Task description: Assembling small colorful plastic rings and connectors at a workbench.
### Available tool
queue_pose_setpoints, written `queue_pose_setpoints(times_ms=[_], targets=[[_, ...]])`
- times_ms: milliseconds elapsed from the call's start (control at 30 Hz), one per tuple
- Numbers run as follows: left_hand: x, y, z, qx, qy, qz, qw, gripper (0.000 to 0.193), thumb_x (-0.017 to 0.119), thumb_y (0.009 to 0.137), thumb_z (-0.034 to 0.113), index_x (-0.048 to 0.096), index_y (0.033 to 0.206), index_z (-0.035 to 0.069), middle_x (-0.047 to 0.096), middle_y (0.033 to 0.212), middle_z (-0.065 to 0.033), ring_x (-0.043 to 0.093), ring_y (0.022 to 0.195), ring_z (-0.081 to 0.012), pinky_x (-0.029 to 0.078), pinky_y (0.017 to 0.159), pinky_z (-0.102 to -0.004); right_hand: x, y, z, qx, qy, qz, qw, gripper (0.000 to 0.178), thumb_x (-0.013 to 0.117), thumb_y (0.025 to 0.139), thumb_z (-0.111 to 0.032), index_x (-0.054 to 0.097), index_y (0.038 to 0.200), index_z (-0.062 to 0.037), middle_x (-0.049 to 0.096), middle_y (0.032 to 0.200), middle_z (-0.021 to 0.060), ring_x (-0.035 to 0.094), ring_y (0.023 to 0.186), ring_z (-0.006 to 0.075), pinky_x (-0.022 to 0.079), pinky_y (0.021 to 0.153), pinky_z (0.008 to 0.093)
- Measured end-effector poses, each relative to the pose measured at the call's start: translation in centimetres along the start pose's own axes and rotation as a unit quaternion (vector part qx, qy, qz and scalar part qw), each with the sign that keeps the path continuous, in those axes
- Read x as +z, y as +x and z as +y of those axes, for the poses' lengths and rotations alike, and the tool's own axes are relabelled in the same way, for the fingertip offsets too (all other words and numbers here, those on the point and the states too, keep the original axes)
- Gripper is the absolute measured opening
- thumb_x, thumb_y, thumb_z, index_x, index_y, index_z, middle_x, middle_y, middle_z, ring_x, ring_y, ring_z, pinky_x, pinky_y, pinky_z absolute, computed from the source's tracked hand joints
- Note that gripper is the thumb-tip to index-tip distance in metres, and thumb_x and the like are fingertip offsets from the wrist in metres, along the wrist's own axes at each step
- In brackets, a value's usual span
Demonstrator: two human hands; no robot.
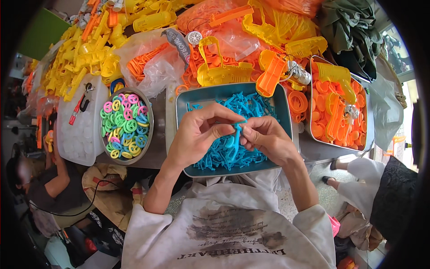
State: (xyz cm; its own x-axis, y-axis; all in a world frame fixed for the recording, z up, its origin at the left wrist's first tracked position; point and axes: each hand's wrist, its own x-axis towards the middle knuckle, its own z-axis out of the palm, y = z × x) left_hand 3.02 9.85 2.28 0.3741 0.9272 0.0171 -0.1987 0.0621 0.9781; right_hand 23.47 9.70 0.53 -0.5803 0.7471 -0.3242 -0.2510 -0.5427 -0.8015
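The worktable (159, 148) is packed edge to edge, with yellow plastic parts (85, 54) heaped at far left and orange parts in bags (215, 27) across the far side. At right sits a metal tray of orange discs (365, 134) with yellow and orange casings lying in it. Dead centre, near the person, is the blue-grey tray (188, 103), spread with small blue plastic pieces (242, 105). To its left is a round metal bowl (150, 121) of pink, green, yellow and blue rings.

Both hands meet above the near half of the centre tray. The left hand (197, 134) pinches with thumb and forefinger, and the right hand (268, 139) is curled tight. Between them they grip one blue piece (236, 134), hanging just above the pile.

The judgement here: keep the fingertips close to the joint being worked and stay over the tray, so anything dropped falls back into the heap.

Room is tight. The tray's rim hems in both wrists, the bowl crowds the left and the orange tray the right. Open space lies only toward the person's lap, at the table's near edge.
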Motion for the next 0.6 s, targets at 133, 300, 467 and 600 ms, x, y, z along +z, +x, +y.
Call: queue_pose_setpoints(times_ms=[133, 300, 467, 600], targets=[[0.9, -0.9, 0.2, 0.036, 0.056, 0.034, 0.997, 0.015, 0.062, 0.089, 0.000, 0.066, 0.104, -0.001, 0.061, 0.101, -0.0089, 0.060, 0.096, -0.0155, 0.051, 0.082, -0.0260, -0.4, -0.1, 0.7, -0.005, 0.045, -0.028, 0.999, 0.023, 0.060, 0.095, -0.024, 0.065, 0.104, -0.0035, 0.063, 0.083, 0.0016, 0.057, 0.075, 0.0088, 0.046, 0.070, 0.0233], [1.4, -1.4, -0.3, 0.082, 0.057, 0.058, 0.993, 0.014, 0.062, 0.089, 0.000, 0.067, 0.102, -0.001, 0.060, 0.101, -0.0088, 0.060, 0.093, -0.0150, 0.051, 0.080, -0.0253, 0.3, -0.1, 1.0, -0.023, 0.035, -0.036, 0.998, 0.025, 0.059, 0.095, -0.023, 0.063, 0.111, -0.0041, 0.064, 0.086, 0.0025, 0.060, 0.079, 0.0114, 0.049, 0.074, 0.0256], [1.5, -1.2, -1.1, 0.139, 0.147, 0.089, 0.975, 0.016, 0.061, 0.089, -0.001, 0.068, 0.102, 0.002, 0.061, 0.099, -0.0089, 0.061, 0.088, -0.0160, 0.053, 0.078, -0.0277, 1.7, 0.4, 2.2, -0.044, 0.124, 0.013, 0.991, 0.026, 0.057, 0.096, -0.020, 0.057, 0.117, -0.0044, 0.065, 0.093, 0.0048, 0.063, 0.090, 0.0135, 0.053, 0.079, 0.0290], [2.7, -1.3, -1.1, 0.155, 0.181, 0.146, 0.960, 0.022, 0.063, 0.089, 0.002, 0.066, 0.110, 0.004, 0.058, 0.101, -0.0089, 0.060, 0.091, -0.0157, 0.052, 0.077, -0.0280, 1.3, 1.0, 3.4, -0.079, 0.165, -0.002, 0.983, 0.027, 0.058, 0.096, -0.017, 0.055, 0.119, -0.0052, 0.064, 0.094, 0.0049, 0.064, 0.088, 0.0135, 0.054, 0.079, 0.0295]])
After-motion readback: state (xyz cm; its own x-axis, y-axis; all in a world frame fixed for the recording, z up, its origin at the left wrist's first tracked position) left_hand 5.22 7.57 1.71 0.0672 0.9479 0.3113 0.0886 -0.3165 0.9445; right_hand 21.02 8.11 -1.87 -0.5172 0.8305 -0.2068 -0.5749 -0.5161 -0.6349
